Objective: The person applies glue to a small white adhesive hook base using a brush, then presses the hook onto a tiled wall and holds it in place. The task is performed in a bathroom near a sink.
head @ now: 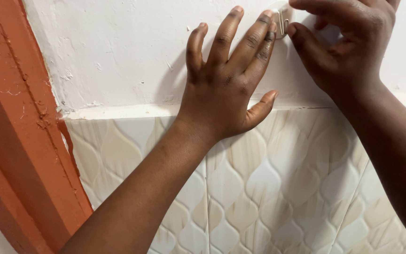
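Observation:
A small white adhesive hook [283, 18] with a metal prong sits on the white painted wall [118, 51] near the top of the view. My left hand [229, 80] lies flat against the wall with fingers spread, its index and middle fingertips touching the hook's left edge. My right hand [346, 40] comes in from the upper right, its thumb and fingers bent around the hook's right side. Most of the hook is hidden behind my fingers.
Below the painted band, cream tiles [283, 188] with a wavy leaf pattern cover the wall. A reddish-orange door frame [19, 141] with chipped paint runs diagonally down the left side.

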